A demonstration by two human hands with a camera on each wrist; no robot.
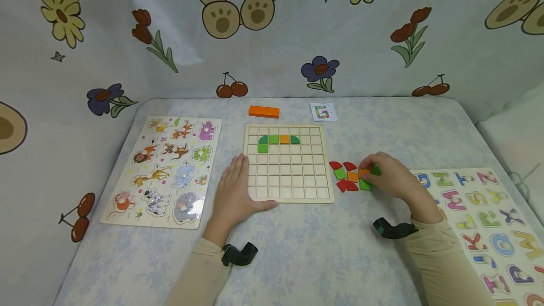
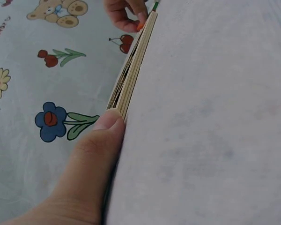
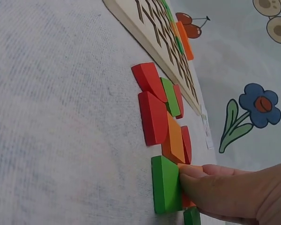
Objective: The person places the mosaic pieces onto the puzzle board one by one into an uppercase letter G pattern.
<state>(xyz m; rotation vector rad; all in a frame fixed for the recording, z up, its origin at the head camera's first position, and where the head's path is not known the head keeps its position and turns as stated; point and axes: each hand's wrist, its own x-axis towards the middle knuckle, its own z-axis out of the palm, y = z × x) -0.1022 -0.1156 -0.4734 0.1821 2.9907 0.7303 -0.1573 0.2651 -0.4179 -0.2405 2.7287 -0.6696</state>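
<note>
A wooden grid board (image 1: 289,172) lies on the table, with green and orange pieces along an upper row and one green square (image 1: 263,148) below its left end. My left hand (image 1: 234,196) rests at the board's left side with straight fingers; its thumb (image 2: 96,150) touches the front edge. To the right of the board sits a cluster of red, green and orange blocks. There my right hand (image 1: 390,176) pinches an orange block (image 3: 187,200) between thumb and fingers, beside a green block (image 3: 166,184). The fingertips on its far side are hidden.
Behind the board lie an orange bar (image 1: 264,111) and a small card (image 1: 323,112) with a coloured grid pattern. An animal puzzle board (image 1: 170,216) is at the left. A letter puzzle board (image 1: 463,244) lies at the right, partly under the right forearm.
</note>
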